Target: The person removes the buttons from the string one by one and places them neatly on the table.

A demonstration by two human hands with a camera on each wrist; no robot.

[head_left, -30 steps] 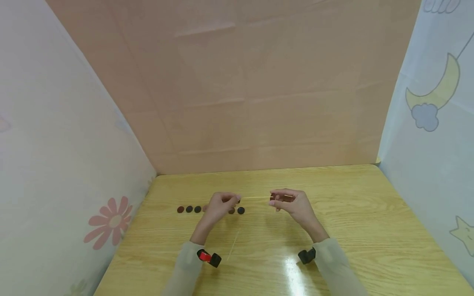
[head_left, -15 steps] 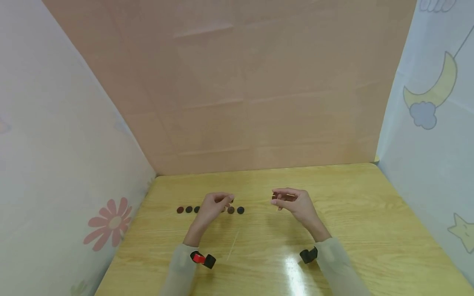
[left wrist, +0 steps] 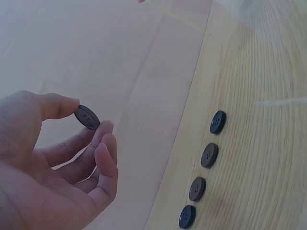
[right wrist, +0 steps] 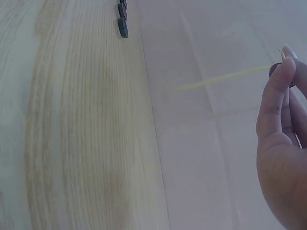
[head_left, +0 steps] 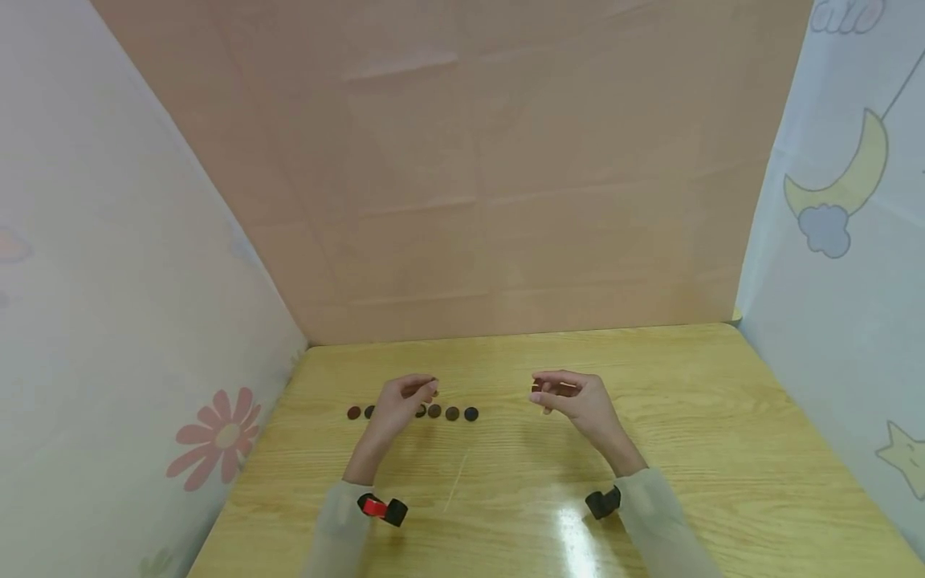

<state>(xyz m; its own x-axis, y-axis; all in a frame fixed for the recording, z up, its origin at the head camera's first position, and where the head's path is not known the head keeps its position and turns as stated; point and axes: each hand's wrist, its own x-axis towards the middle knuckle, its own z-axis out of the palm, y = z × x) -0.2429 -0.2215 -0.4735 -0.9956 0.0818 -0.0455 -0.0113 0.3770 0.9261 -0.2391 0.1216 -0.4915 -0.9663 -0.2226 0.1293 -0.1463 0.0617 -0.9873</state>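
Note:
My left hand [head_left: 390, 409] is raised over the row of buttons. Between thumb and finger it pinches a dark brown button [left wrist: 87, 117] with several holes. To the right, my right hand [head_left: 581, 397] hangs above the table, its fingertips pinching another dark button [right wrist: 274, 70], mostly hidden by the fingers. A thin yellow strand [right wrist: 225, 76] runs out from that button towards the left, its far end free in the air. A short tip of the strand stands up behind the right fingers. Whether it passes through the button's holes cannot be told.
A row of dark buttons [head_left: 452, 413] lies on the wooden table [head_left: 686, 433], partly behind the left hand. Nearer, a pale thin strand [head_left: 455, 483] lies on the tabletop. A tan backdrop [head_left: 462, 201] and patterned side walls enclose the table.
My left hand has moved left, away from the right hand, with its button. The yellow strand first stretched between the hands; now its left end is free. The right hand has hardly moved.

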